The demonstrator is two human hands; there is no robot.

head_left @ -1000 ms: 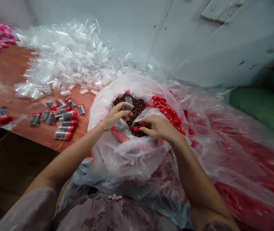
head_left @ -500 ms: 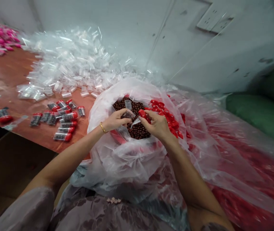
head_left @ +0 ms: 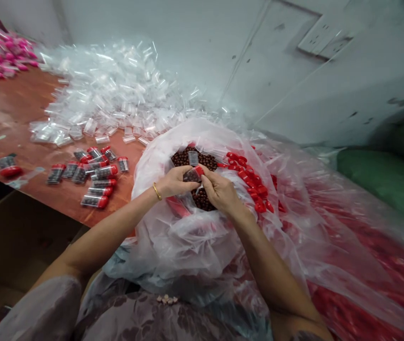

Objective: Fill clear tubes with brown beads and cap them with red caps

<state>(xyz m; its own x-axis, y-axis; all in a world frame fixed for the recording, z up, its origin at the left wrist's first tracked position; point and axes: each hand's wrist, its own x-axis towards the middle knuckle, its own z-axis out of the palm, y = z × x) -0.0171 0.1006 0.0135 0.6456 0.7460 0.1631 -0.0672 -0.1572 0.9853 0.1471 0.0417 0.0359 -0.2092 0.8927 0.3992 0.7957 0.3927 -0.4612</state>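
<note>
My left hand (head_left: 174,182) is closed around a small clear container (head_left: 190,175) with dark beads inside. At the container's right end, the fingers of my right hand (head_left: 221,190) pinch a red cap (head_left: 198,170), which meets the container's mouth. Both hands are over an open white plastic bag (head_left: 173,239) holding loose brown beads (head_left: 202,200). Another clear container (head_left: 193,157) lies on the beads behind my fingers. Loose red caps (head_left: 255,183) sit in the bag's right side, close to my right hand.
Several filled, red-capped containers (head_left: 94,201) lie on the reddish table (head_left: 21,111) to the left. Behind them is a heap of clear containers (head_left: 106,90). Pink-topped pieces (head_left: 1,49) are piled at far left. Clear plastic over red pieces (head_left: 361,255) spreads right, beside a green object (head_left: 379,173).
My right hand has moved left, bringing the red cap against the container. The container in my left hand now shows beads inside. The view has shifted slightly.
</note>
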